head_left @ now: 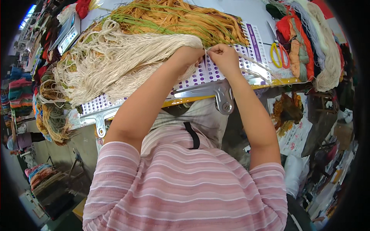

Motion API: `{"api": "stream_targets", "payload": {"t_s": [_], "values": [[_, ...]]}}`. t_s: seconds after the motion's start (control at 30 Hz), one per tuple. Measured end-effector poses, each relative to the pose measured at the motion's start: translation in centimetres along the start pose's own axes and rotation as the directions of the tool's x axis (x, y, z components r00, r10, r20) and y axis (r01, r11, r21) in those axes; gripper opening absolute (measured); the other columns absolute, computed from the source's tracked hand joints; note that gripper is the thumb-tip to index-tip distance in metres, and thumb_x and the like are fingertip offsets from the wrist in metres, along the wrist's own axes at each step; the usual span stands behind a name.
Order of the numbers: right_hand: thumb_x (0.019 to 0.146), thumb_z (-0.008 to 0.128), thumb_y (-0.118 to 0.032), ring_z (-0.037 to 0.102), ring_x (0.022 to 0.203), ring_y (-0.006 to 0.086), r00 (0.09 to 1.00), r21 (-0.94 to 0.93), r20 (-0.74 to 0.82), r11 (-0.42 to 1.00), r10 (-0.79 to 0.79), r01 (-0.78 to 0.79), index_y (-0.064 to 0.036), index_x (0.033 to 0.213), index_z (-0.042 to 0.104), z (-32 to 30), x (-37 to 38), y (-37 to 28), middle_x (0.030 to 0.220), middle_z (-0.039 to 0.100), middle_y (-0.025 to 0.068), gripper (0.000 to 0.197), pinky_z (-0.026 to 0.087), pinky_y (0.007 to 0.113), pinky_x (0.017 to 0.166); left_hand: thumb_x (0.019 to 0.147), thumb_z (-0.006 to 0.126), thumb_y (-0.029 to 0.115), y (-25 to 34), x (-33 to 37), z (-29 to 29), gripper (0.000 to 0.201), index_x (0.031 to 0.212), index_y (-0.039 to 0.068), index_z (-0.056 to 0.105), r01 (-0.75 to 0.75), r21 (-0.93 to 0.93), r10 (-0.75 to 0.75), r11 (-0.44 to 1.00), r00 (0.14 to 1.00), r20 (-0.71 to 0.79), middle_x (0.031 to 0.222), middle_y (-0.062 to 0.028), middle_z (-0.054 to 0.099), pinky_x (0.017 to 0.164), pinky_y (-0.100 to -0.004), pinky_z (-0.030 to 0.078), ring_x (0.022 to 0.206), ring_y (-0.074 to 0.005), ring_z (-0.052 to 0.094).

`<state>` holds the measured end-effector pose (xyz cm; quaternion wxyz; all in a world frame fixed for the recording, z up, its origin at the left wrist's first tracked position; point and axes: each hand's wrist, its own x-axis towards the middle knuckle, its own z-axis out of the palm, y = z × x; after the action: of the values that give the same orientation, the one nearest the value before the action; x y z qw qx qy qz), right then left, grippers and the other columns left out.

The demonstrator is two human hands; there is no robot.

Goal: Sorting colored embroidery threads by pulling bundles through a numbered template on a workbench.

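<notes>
A thick hank of cream yarn (pixel 127 57) lies across the table, its looped end bunched at the left. My left hand (pixel 189 57) is closed around the hank's right end, fingers curled under and partly hidden. Close beside it, my right hand (pixel 225 57) pinches thumb and forefinger together on what looks like a thin pale strand between the two hands. Loose cream strands (pixel 256 65) trail out past my right wrist. Beneath both hands is a white card punched with rows of holes over purple (pixel 208 73). Behind them spreads a mass of orange and green yarn (pixel 181 19).
Scissors with yellow and red handles (pixel 275 57) lie on the right, beside multicoloured hanks (pixel 300 42). A metal clip (pixel 224 101) is fixed along the table's front edge. At the far left stands a scale-like device (pixel 70 36), near piled yarn (pixel 54 111).
</notes>
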<state>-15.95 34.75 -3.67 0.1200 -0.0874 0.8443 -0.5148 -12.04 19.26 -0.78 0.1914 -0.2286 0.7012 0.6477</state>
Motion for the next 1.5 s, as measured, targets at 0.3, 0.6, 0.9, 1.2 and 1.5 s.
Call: {"api": "stream_targets", "payload": {"t_s": [0.3, 0.6, 0.9, 1.2, 1.5], "values": [[0.075, 0.063, -0.012, 0.063, 0.077, 0.0233, 0.99, 0.094, 0.094, 0.991, -0.1, 0.091, -0.0035, 0.094, 0.07, -0.9, -0.9, 0.8, 0.09, 0.066, 0.0103, 0.022, 0.05, 0.032, 0.071, 0.083, 0.058, 0.017, -0.1, 0.5, -0.4, 0.021, 0.072, 0.0, 0.063, -0.027, -0.034, 0.027, 0.999, 1.0, 0.012, 0.063, -0.0062, 0.058, 0.046, -0.0295, 0.041, 0.049, -0.0157, 0.051], [0.076, 0.062, -0.011, 0.058, 0.085, 0.0287, 0.881, -0.536, 0.053, 0.731, -0.469, 0.422, -0.0063, 0.082, 0.066, -1.9, -1.7, -0.6, 0.09, 0.058, 0.0067, 0.008, 0.048, 0.039, 0.074, 0.09, 0.043, 0.015, 3.0, -3.4, -8.4, 0.018, 0.083, 0.002, 0.053, -0.199, -0.645, 0.107, 0.737, 0.978, -0.18, 0.072, -0.0088, 0.056, 0.064, -0.0352, 0.051, 0.067, -0.0206, 0.057], [0.091, 0.048, -0.011, 0.053, 0.062, 0.0149, 0.96, -0.061, 0.115, 0.963, -0.254, 0.262, -0.0043, 0.096, 0.051, -2.5, 0.1, -1.0, 0.068, 0.055, 0.005, 0.009, 0.044, 0.029, 0.059, 0.09, 0.051, 0.01, 1.5, -1.5, -3.0, 0.024, 0.113, 0.004, 0.051, -0.001, -0.326, 0.13, 0.946, 0.917, 0.376, 0.098, -0.0118, 0.061, 0.061, -0.0267, 0.052, 0.071, -0.0126, 0.061], [0.085, 0.052, -0.005, 0.058, 0.094, 0.0341, 0.929, -0.316, 0.241, 0.882, -0.28, 0.348, -0.0041, 0.11, 0.05, -2.5, 0.0, -0.3, 0.1, 0.06, 0.0171, 0.025, 0.045, 0.04, 0.081, 0.086, 0.062, 0.03, 1.0, -3.8, -8.9, 0.031, 0.106, 0.006, 0.057, -0.238, -0.22, 0.219, 0.946, 0.97, -0.106, 0.09, -0.0069, 0.063, 0.063, -0.0315, 0.052, 0.082, -0.0165, 0.063], [0.087, 0.056, -0.013, 0.054, 0.068, 0.0209, 0.938, -0.282, 0.231, 0.905, -0.258, 0.318, -0.0018, 0.102, 0.053, -2.5, 0.0, -0.6, 0.073, 0.055, 0.0077, 0.018, 0.043, 0.034, 0.064, 0.09, 0.053, 0.019, 5.2, -4.7, -30.8, 0.013, 0.094, 0.008, 0.056, -0.528, -0.305, 0.153, 0.793, 0.657, -0.738, 0.072, -0.0044, 0.054, 0.063, -0.0311, 0.048, 0.068, -0.0178, 0.056]]}}
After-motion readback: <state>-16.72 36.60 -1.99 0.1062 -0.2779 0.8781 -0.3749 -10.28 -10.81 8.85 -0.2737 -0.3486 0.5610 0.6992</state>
